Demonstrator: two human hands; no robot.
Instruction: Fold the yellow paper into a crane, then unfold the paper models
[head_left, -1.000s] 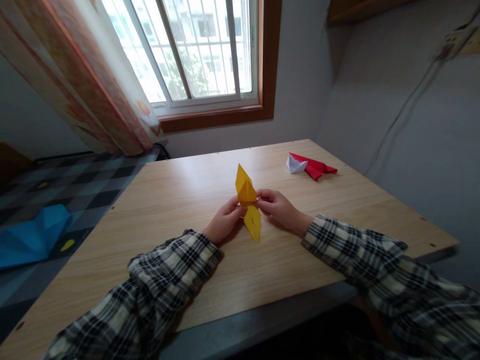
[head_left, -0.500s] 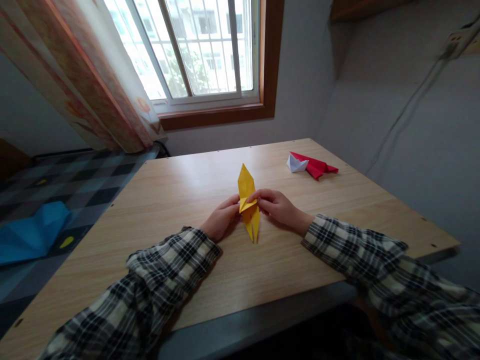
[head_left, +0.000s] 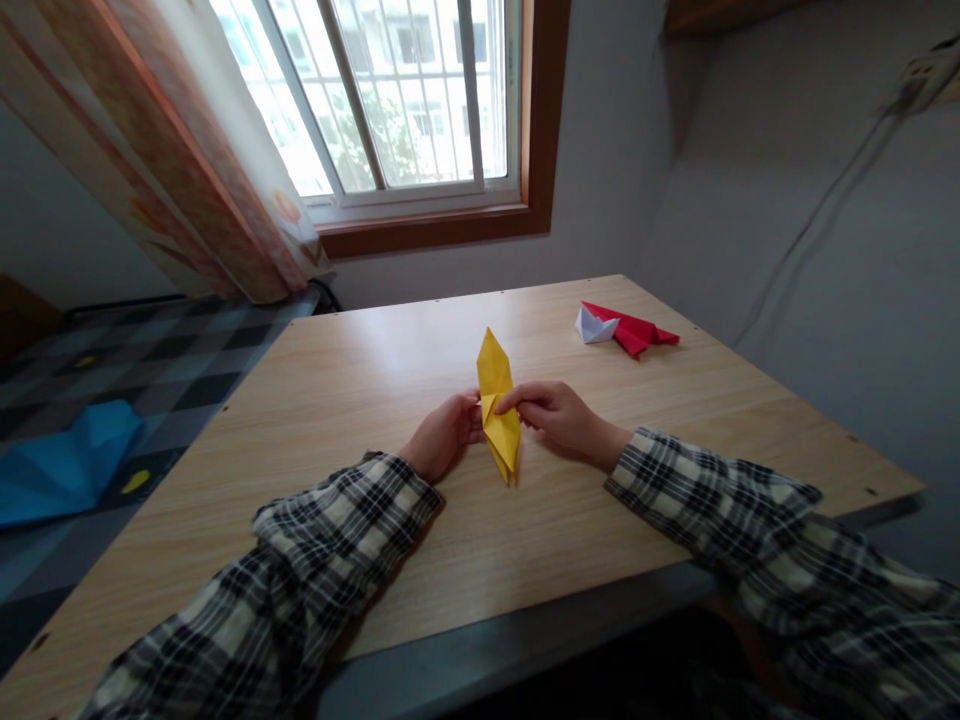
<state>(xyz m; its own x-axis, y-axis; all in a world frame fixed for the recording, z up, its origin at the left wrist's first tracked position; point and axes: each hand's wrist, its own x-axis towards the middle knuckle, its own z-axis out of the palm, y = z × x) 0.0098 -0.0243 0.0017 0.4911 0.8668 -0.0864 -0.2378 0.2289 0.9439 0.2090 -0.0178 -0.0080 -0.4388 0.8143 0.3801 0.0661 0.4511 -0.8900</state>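
A folded yellow paper (head_left: 495,365), long and pointed at both ends, is held just over the table in the middle of the head view. My left hand (head_left: 448,430) is closed at its left edge, with some fingertips hidden behind the paper. From the right, my right hand (head_left: 559,412) grips the paper near its middle, the index finger pressing on a flap on the front. That flap lies over most of the lower half, and two narrow tips show at the bottom.
On the wooden table (head_left: 360,380), a white paper boat (head_left: 596,325) touches a red folded paper (head_left: 637,333) at the back right. A blue folded paper (head_left: 71,460) lies on the checked cloth (head_left: 180,365) to the left. Beyond the table is a window (head_left: 405,110).
The front flap of the yellow paper has come down over the slit between its lower points. My right index finger has shifted slightly left and down. My left fingers have loosened a little.
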